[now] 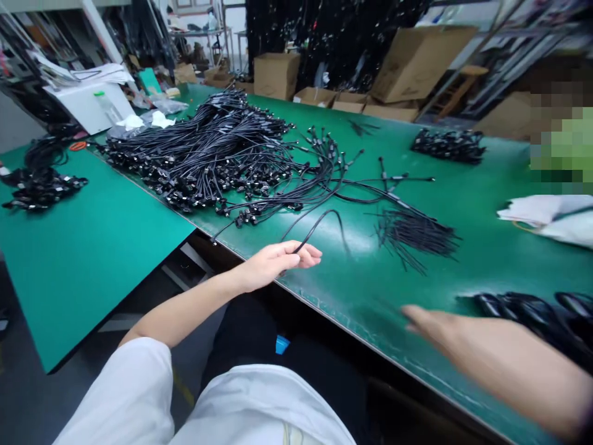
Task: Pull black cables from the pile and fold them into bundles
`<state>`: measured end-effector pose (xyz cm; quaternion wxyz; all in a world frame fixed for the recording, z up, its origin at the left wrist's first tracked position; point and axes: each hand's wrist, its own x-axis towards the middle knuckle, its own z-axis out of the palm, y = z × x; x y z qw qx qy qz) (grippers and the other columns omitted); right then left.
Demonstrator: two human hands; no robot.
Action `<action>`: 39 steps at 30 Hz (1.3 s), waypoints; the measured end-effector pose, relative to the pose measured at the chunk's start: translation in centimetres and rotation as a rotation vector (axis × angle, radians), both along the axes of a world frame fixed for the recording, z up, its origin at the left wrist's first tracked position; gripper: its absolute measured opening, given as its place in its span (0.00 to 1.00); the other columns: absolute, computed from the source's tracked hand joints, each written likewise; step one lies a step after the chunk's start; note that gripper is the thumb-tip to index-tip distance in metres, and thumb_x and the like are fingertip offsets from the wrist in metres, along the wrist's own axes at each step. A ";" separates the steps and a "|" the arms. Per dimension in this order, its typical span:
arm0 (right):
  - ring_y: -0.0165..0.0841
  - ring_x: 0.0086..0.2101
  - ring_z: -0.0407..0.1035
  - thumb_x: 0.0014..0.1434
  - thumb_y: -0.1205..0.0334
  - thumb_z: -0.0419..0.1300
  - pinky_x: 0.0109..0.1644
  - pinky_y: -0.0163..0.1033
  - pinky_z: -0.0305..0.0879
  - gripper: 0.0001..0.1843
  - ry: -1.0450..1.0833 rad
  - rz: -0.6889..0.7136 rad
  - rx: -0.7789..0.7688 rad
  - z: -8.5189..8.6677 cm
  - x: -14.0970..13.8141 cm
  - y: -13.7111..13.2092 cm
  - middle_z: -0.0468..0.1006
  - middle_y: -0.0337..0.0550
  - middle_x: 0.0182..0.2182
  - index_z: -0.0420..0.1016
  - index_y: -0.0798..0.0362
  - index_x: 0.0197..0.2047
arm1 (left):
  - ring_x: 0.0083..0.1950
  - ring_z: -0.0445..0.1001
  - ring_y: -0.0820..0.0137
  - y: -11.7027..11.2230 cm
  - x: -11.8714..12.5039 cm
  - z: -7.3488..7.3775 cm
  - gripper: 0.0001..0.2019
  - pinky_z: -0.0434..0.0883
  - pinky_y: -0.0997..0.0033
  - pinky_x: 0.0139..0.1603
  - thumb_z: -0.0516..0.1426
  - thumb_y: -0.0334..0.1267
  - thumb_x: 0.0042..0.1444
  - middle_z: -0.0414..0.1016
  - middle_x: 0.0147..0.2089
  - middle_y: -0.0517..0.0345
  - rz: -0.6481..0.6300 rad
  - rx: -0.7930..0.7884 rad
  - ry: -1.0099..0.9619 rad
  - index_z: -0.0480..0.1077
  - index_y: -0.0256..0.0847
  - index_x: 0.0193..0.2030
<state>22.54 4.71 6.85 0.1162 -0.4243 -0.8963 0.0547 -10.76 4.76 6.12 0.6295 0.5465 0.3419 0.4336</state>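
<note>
The green table runs diagonally across my remote view; a second, lighter green table adjoins it at left. Largest of the contents is the pile of black cables, heaped loose, with connector ends spread toward the near edge. Coiled black bundles lie at lower right, beside my right forearm, which partly covers them. A smaller dark heap sits toward the far edge at right, and thin black strips are scattered between the pile and the coils.

From this layout I judge the work well short of complete: the coils look like pieces already handled, the large pile looks largely unhandled, and the piece now in hand appears partway, its loop unclosed.

My left hand is at the near table edge and holds a single black cable, which rises in an open arch and drops beyond the hand; whether its far side touches the table I cannot tell. Thumb and index finger pinch the cable, while the remaining fingers extend forward, close together. My right hand is blurred, near the coils. I cannot tell how far its fingers are parted, nor whether the faint dark streak at their tips is a held strip.
</note>
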 end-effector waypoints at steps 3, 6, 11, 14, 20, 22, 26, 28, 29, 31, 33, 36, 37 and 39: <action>0.35 0.18 0.68 0.67 0.52 0.46 0.20 0.41 0.52 0.18 -0.125 0.260 -0.105 0.9 -3.2 -2.5 0.77 0.41 0.23 0.73 0.45 0.33 | 0.61 0.69 0.63 -1.4 3.7 -0.1 0.09 0.59 0.61 0.67 0.54 0.35 0.59 0.74 0.55 0.50 -0.030 0.194 0.237 0.75 0.41 0.43; 0.33 0.19 0.66 0.68 0.50 0.44 0.23 0.40 0.49 0.20 -0.148 0.156 0.008 2.8 -5.2 -1.5 0.76 0.42 0.24 0.72 0.48 0.33 | 0.41 0.75 0.68 -3.0 5.3 -0.2 0.12 0.69 0.64 0.54 0.52 0.40 0.63 0.77 0.38 0.53 -0.290 0.074 0.224 0.74 0.39 0.46; 0.36 0.28 0.70 0.66 0.40 0.45 0.34 0.41 0.61 0.25 0.011 0.111 -0.099 3.2 -1.8 2.9 0.79 0.45 0.29 0.75 0.47 0.32 | 0.16 0.48 0.83 -3.3 2.7 0.2 0.18 0.64 0.78 0.23 0.59 0.50 0.58 0.51 0.17 0.71 -0.275 -0.320 -0.176 0.75 0.33 0.39; 0.38 0.36 0.75 0.65 0.38 0.46 0.39 0.42 0.68 0.27 0.186 0.039 -0.135 1.4 0.8 4.1 0.81 0.47 0.36 0.78 0.47 0.39 | 0.14 0.41 0.84 -2.8 0.1 1.1 0.14 0.57 0.84 0.18 0.56 0.43 0.62 0.44 0.17 0.73 -0.023 -0.433 -0.416 0.76 0.33 0.40; 0.40 0.39 0.76 0.69 0.50 0.45 0.38 0.42 0.72 0.23 0.214 -0.028 0.107 -0.2 1.1 2.0 0.80 0.47 0.42 0.73 0.50 0.55 | 0.16 0.53 0.84 -2.6 -2.2 2.8 0.16 0.58 0.90 0.17 0.48 0.34 0.68 0.57 0.20 0.69 0.323 -0.359 -0.762 0.68 0.36 0.58; 0.38 0.33 0.75 0.69 0.55 0.45 0.30 0.40 0.67 0.21 0.126 -0.024 0.280 -0.1 0.2 0.6 0.79 0.46 0.36 0.71 0.50 0.58 | 0.18 0.58 0.85 -2.2 -1.8 2.5 0.16 0.59 0.90 0.18 0.52 0.32 0.65 0.62 0.23 0.68 0.319 -0.309 -0.712 0.69 0.37 0.58; 0.31 0.21 0.69 0.65 0.71 0.45 0.23 0.37 0.55 0.18 -0.063 0.157 0.418 -0.3 -2.3 -2.4 0.74 0.41 0.24 0.75 0.54 0.49 | 0.22 0.68 0.81 -1.3 0.8 0.6 0.11 0.66 0.83 0.25 0.61 0.39 0.58 0.71 0.25 0.62 0.315 -0.133 -0.381 0.74 0.34 0.44; 0.30 0.21 0.69 0.64 0.74 0.45 0.25 0.37 0.56 0.18 -0.075 0.306 0.262 -0.4 -3.8 -3.6 0.74 0.39 0.24 0.75 0.55 0.42 | 0.26 0.73 0.76 -1.3 2.6 -0.5 0.15 0.70 0.78 0.30 0.61 0.47 0.58 0.75 0.27 0.57 0.271 -0.083 -0.219 0.74 0.34 0.39; 0.29 0.22 0.69 0.64 0.74 0.45 0.25 0.36 0.56 0.17 -0.068 0.360 0.155 -0.3 -4.4 -4.0 0.75 0.39 0.24 0.74 0.55 0.40 | 0.29 0.76 0.73 -1.5 3.4 -1.0 0.17 0.72 0.75 0.34 0.59 0.50 0.59 0.77 0.30 0.54 0.225 -0.058 -0.145 0.74 0.35 0.40; 0.29 0.23 0.70 0.66 0.70 0.48 0.26 0.36 0.56 0.14 -0.023 0.422 -0.021 0.3 -5.5 -4.3 0.75 0.37 0.24 0.73 0.53 0.36 | 0.39 0.78 0.68 -2.3 4.8 -1.6 0.19 0.72 0.70 0.43 0.54 0.52 0.62 0.79 0.39 0.49 0.097 0.031 0.036 0.74 0.36 0.44; 0.28 0.25 0.71 0.67 0.67 0.49 0.28 0.34 0.56 0.13 0.074 0.397 -0.111 1.1 -6.0 -3.8 0.76 0.37 0.27 0.73 0.52 0.35 | 0.45 0.77 0.67 -3.2 5.5 -1.9 0.19 0.69 0.69 0.49 0.52 0.52 0.63 0.79 0.43 0.49 -0.037 0.151 0.230 0.74 0.38 0.42; 0.28 0.28 0.70 0.67 0.59 0.53 0.31 0.33 0.59 0.12 0.326 0.223 -0.166 1.6 -6.1 -2.2 0.76 0.39 0.28 0.73 0.52 0.34 | 0.33 0.72 0.72 -4.1 5.6 -2.0 0.18 0.67 0.72 0.41 0.54 0.51 0.62 0.74 0.30 0.56 -0.196 0.155 0.300 0.72 0.37 0.35; 0.29 0.30 0.70 0.65 0.55 0.56 0.32 0.33 0.61 0.11 0.451 0.147 -0.184 1.3 -6.3 -1.6 0.75 0.40 0.30 0.74 0.52 0.36 | 0.28 0.69 0.74 -4.2 5.6 -2.0 0.18 0.66 0.73 0.36 0.55 0.52 0.61 0.70 0.25 0.60 -0.212 0.092 0.225 0.71 0.37 0.34; 0.33 0.36 0.71 0.59 0.48 0.62 0.36 0.35 0.65 0.15 0.716 0.011 -0.229 0.0 -6.9 -0.8 0.75 0.43 0.35 0.73 0.52 0.41 | 0.21 0.61 0.77 -4.1 5.6 -2.0 0.18 0.61 0.75 0.28 0.58 0.53 0.58 0.62 0.20 0.66 -0.186 -0.072 -0.006 0.68 0.37 0.34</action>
